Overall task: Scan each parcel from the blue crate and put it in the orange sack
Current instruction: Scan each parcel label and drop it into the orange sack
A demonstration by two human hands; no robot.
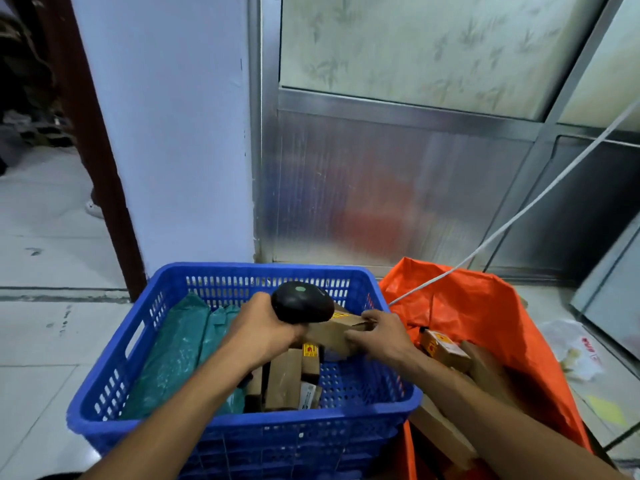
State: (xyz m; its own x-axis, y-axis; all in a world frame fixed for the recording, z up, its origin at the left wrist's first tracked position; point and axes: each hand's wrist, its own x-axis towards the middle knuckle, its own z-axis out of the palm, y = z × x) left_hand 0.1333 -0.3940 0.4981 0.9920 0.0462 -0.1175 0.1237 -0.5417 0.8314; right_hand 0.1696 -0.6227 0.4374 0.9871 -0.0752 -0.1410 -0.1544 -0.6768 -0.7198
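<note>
The left hand's fingers wrap a scanner; the right hand's fingers grip a box above the crate, beside the sack. The label faces away, so a scan may miss.

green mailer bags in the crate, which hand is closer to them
Left. The left hand, holding the scanner, sits just beside the green mailer bags; the right hand is farther off, gripping a cardboard parcel.

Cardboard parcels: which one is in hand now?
The brown box held by the right hand above the blue crate, under the scanner; others lie loose.
</note>
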